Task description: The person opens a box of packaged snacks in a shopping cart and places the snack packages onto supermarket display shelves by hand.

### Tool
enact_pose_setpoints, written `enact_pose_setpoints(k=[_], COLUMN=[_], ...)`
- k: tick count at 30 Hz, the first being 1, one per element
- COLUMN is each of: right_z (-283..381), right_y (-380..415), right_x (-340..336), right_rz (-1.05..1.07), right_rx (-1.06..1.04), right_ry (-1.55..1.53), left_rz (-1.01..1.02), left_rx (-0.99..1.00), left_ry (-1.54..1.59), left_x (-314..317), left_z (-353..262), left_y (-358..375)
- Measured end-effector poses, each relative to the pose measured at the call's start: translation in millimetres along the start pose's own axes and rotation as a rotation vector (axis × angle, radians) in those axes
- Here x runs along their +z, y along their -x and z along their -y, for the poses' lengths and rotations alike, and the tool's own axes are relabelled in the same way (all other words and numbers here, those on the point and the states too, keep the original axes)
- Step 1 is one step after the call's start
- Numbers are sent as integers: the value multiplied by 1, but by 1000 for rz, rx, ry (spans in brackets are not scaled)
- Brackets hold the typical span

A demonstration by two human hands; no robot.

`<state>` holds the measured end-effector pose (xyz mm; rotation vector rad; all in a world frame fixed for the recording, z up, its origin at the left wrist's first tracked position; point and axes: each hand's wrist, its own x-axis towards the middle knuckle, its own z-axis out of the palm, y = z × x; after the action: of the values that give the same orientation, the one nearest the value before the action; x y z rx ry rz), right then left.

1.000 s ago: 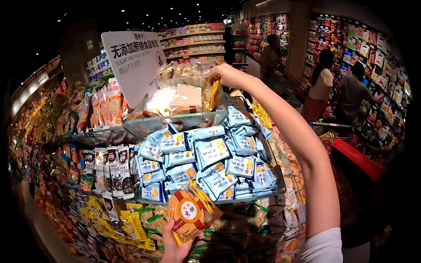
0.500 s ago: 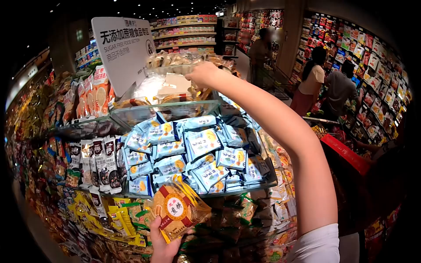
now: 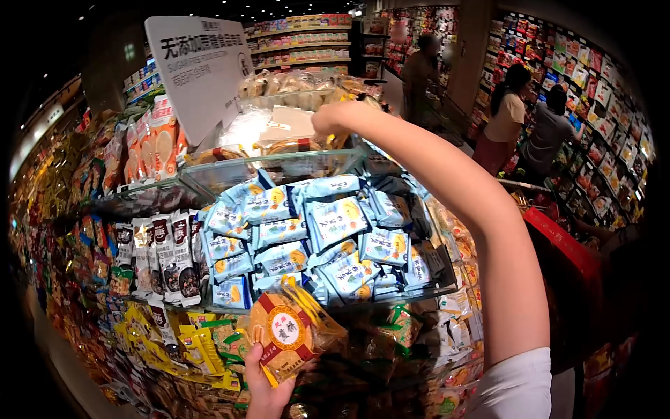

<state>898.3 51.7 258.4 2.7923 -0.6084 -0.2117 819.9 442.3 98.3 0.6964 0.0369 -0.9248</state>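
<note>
My left hand (image 3: 264,383) is closed on the lower edge of a round pancake packet (image 3: 285,329), with a clear wrapper and a red and yellow label, held upright in front of the display. My right arm stretches up and across to the top bin, where my right hand (image 3: 338,119) bends down over packs of similar round pancakes (image 3: 289,144). Its fingers are mostly hidden, so whether they hold anything does not show. Beside that hand lies a beige card (image 3: 296,120) on shiny clear wrapping. Between my hands a clear bin is heaped with light blue snack packets (image 3: 336,220).
A white sign (image 3: 199,77) stands at the back left of the top bin. Glass dividers (image 3: 272,171) separate the bins. Black-and-white sachets (image 3: 171,258) and yellow packets (image 3: 202,349) lie at left. People (image 3: 506,119) stand near the right shelves, and a red basket (image 3: 565,241) is close by.
The view has shifted slightly, so the display sits a little farther right. My right hand stays over the top bin, and my left hand still holds the pancake packet.
</note>
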Motion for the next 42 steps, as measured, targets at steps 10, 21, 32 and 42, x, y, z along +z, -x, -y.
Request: enact_pose_setpoints(k=[10, 21, 32, 42], right_z=[0, -17, -14, -15], right_y=[-14, -69, -41, -49], right_x=[6, 43, 21, 35], right_rz=[146, 101, 75, -150], right_rx=[-39, 117, 293, -26], right_ry=[97, -48, -363, -41], left_rz=[-98, -56, 211, 206], left_rx=[-51, -29, -75, -80], left_ry=[-120, -20, 26, 71], left_x=[0, 1, -1, -1], left_z=[-2, -6, -3, -1], left_y=[0, 6, 4, 4])
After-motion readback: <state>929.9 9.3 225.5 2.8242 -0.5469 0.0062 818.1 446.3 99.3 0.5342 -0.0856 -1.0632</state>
